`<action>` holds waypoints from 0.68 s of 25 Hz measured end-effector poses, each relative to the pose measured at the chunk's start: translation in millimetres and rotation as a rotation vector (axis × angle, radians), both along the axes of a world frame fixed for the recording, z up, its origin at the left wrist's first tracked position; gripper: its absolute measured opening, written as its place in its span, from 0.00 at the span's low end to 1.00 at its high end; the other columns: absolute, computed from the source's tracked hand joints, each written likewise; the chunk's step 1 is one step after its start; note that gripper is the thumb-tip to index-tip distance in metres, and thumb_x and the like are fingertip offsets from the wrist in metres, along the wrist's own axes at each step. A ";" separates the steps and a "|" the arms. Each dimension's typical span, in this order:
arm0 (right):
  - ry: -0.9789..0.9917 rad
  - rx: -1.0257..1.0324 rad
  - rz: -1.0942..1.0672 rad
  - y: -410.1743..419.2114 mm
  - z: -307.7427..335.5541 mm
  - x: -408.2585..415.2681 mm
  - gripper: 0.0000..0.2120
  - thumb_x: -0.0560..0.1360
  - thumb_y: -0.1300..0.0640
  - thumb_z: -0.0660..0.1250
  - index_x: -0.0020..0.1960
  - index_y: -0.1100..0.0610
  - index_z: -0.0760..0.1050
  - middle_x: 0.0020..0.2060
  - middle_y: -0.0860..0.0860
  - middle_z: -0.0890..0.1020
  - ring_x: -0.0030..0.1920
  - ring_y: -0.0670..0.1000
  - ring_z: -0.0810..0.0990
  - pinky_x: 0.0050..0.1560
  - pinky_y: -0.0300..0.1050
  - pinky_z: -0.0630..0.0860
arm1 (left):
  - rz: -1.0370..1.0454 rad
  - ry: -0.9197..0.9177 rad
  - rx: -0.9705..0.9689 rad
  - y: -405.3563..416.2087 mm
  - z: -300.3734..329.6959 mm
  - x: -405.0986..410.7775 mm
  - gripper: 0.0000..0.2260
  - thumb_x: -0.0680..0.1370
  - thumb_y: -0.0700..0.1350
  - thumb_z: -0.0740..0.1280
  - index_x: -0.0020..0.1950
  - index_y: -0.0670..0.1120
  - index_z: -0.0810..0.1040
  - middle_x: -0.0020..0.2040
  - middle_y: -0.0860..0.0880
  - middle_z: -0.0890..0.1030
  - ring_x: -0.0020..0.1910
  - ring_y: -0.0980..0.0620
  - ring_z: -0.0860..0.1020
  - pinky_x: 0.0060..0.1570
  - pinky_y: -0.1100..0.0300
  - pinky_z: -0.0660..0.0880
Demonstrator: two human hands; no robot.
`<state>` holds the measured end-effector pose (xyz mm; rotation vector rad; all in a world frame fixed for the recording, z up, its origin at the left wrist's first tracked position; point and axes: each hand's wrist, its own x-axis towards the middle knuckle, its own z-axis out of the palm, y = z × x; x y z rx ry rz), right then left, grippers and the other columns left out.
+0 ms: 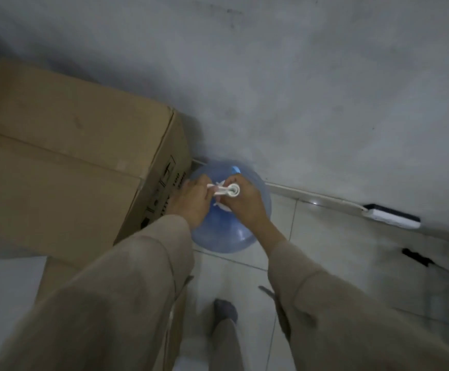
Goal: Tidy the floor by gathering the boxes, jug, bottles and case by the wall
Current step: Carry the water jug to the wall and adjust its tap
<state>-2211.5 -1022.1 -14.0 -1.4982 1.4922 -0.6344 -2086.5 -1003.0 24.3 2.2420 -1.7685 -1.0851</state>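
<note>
A bare storage corner: grey wall, tiled floor, cardboard box.

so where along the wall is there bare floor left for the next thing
Bare tiles lie right of the jug, up to the white power strip. Left is crowded: the big box sits tight beside the jug, both hands at its pump.

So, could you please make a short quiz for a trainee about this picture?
1. True or false: the blue jug stands beside the large cardboard box.
2. What do both hands grip? A) white handle B) black case C) box flap
3. Fill in: the jug stands close to the ____.

Key: 1 true. 2 A: the left hand and right hand hold the white handle. 3 wall.
</note>
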 end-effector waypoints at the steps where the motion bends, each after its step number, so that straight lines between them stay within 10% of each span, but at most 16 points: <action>1: -0.009 0.037 0.005 -6.1 1.7 0.9 0.09 0.66 0.61 0.74 0.40 0.56 0.73 0.37 0.56 0.81 0.41 0.53 0.77 0.46 0.57 0.74 | 0.011 0.008 -0.008 -3.8 -2.0 1.0 0.11 0.79 0.45 0.56 0.56 0.40 0.71 0.57 0.36 0.76 0.57 0.39 0.74 0.53 0.48 0.71; 7: -0.130 0.052 -0.016 14.2 5.5 -4.7 0.22 0.70 0.62 0.68 0.62 0.65 0.70 0.59 0.58 0.77 0.60 0.54 0.75 0.64 0.44 0.70 | 0.032 0.180 -0.079 21.0 -1.3 6.0 0.24 0.79 0.40 0.59 0.74 0.44 0.58 0.72 0.42 0.66 0.70 0.43 0.66 0.67 0.52 0.64; 10: -0.055 0.170 -0.044 55.4 8.3 -19.5 0.20 0.74 0.67 0.64 0.65 0.64 0.68 0.62 0.58 0.75 0.59 0.49 0.72 0.55 0.30 0.64 | -0.068 0.147 -0.037 49.8 -5.9 14.3 0.24 0.78 0.39 0.60 0.73 0.43 0.59 0.72 0.42 0.65 0.70 0.43 0.66 0.67 0.53 0.64; 17: -0.031 0.325 -0.303 203.7 18.6 -13.0 0.13 0.74 0.66 0.63 0.58 0.61 0.74 0.51 0.50 0.77 0.53 0.49 0.75 0.57 0.42 0.72 | -0.387 0.237 0.085 153.6 -9.5 49.8 0.14 0.77 0.37 0.59 0.63 0.42 0.72 0.62 0.42 0.73 0.60 0.41 0.73 0.61 0.50 0.71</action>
